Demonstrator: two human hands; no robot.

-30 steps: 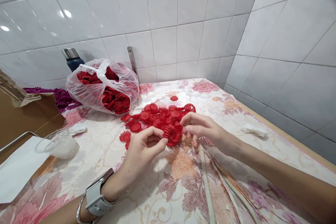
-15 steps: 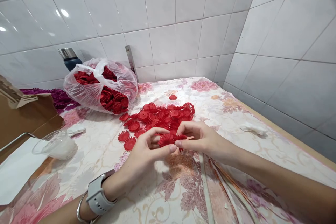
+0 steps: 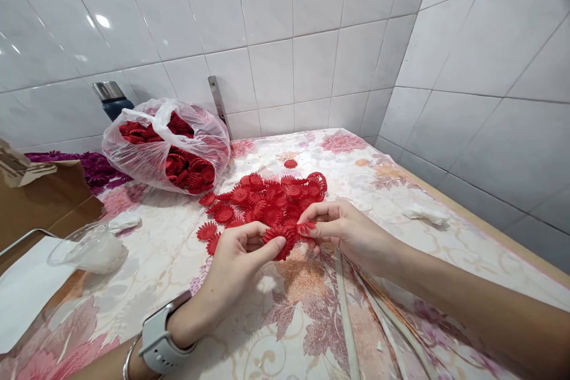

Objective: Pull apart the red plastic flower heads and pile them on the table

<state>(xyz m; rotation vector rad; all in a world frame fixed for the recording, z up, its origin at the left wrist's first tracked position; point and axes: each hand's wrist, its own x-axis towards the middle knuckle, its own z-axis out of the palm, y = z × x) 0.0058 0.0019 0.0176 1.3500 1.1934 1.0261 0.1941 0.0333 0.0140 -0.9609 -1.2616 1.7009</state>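
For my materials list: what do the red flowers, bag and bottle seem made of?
Red flowers: perhaps felt or paper, matte, with fringed edges. Bag: probably thin plastic, glossy, translucent and wrinkled. Bottle: probably metal, its top shiny silver; blue part uncertain.

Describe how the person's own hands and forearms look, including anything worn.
No sleeves or gloves show. Behind the left hand are worn a watch with a pale grey, holed strap and a silver-coloured bangle; no jewellery shows on the right hand.

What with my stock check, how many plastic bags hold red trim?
1: the translucent plastic bag, behind and left of the loose red trim. Others may be hidden.
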